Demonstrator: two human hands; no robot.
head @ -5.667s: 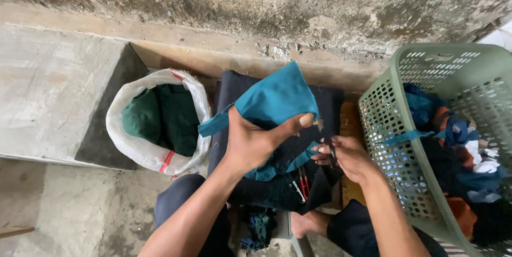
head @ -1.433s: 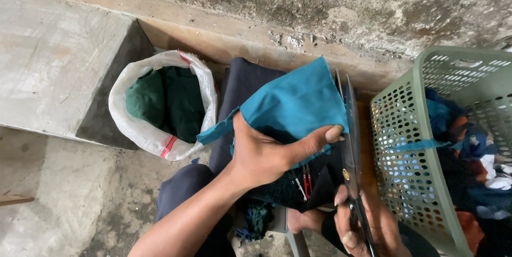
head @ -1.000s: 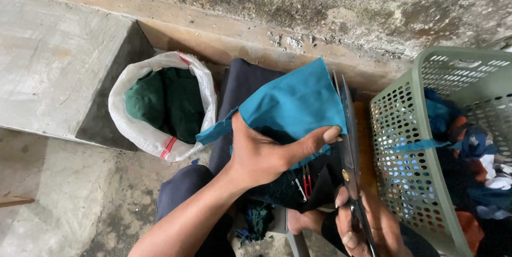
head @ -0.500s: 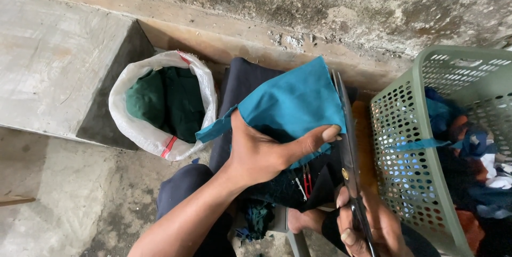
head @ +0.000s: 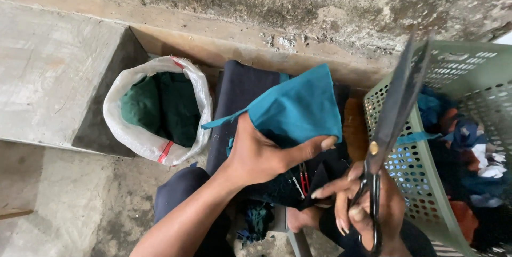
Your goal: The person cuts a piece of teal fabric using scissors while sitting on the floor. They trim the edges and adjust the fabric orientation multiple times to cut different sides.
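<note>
Left hand (head: 261, 153): fingers pinch teal cloth (head: 298, 110), frame centre.
Right hand (head: 368, 211): fingers grip scissors (head: 392, 113), lower right.

A teal cloth (head: 296, 110) lies over dark navy fabric (head: 240, 89). The white sack (head: 200, 97), red-striped, holds dark green cloth (head: 160, 107). Beside them, a pale green basket (head: 405, 182) and black scissors (head: 392, 113).

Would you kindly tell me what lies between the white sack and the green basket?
In the head view, between the white sack and the green basket, the left hand holds a teal cloth over dark fabric.
</note>
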